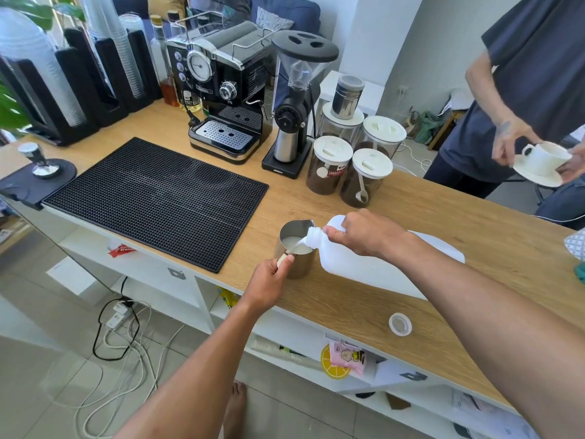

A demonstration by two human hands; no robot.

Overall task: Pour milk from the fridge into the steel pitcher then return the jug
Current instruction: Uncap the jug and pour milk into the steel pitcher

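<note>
A steel pitcher (289, 232) stands on the wooden counter (443, 223) near its front edge, with white milk inside. My left hand (269, 282) grips the pitcher's handle. My right hand (364, 234) holds the white milk jug (357, 267) by its handle, tilted so its open neck hangs over the pitcher's rim. A stream of milk runs from the neck into the pitcher. The jug's white cap (400, 324) lies on the counter to the right, near the front edge.
A black rubber mat (152, 198) lies left of the pitcher. Behind stand an espresso machine (221, 90), a grinder (294, 106) and several lidded jars (329, 166). Another person at the far right holds a white cup and saucer (541, 163). Cables lie on the floor.
</note>
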